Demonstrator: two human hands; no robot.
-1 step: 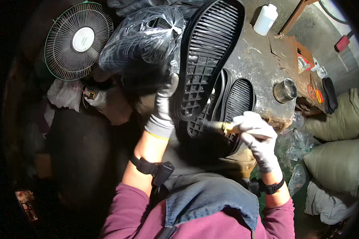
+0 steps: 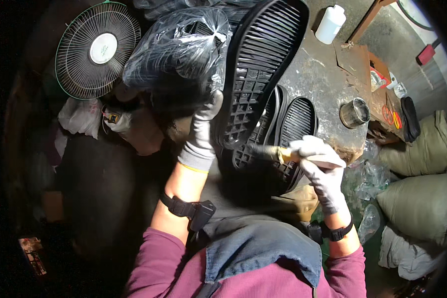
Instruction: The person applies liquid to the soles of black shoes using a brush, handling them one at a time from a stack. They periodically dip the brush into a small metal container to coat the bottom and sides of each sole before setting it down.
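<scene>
My left hand (image 2: 203, 124), in a white knit glove, grips the edge of a large black shoe sole (image 2: 248, 97). The sole is tilted up with its ribbed, gridded side showing; most of my left fingers are hidden behind it. My gloved right hand (image 2: 323, 161) is closed around the handle of a brush (image 2: 268, 152). Its dark bristles point left, just below the heel end of the held sole; I cannot tell whether they touch it. Beneath lie more black soles (image 2: 298, 121), partly covered by the held one and the brush.
A worn workbench (image 2: 318, 74) carries a metal can (image 2: 355, 113) and a white bottle (image 2: 331, 25). Clear plastic bags (image 2: 176, 49) of dark things sit beyond my left hand, beside a fan (image 2: 99, 52). Orange-handled scissors (image 2: 396, 119) and stuffed green sacks (image 2: 422, 198) are at the right.
The brush's bristle end has risen slightly and looks less blurred. The held sole has shifted a little to the right at its top.
</scene>
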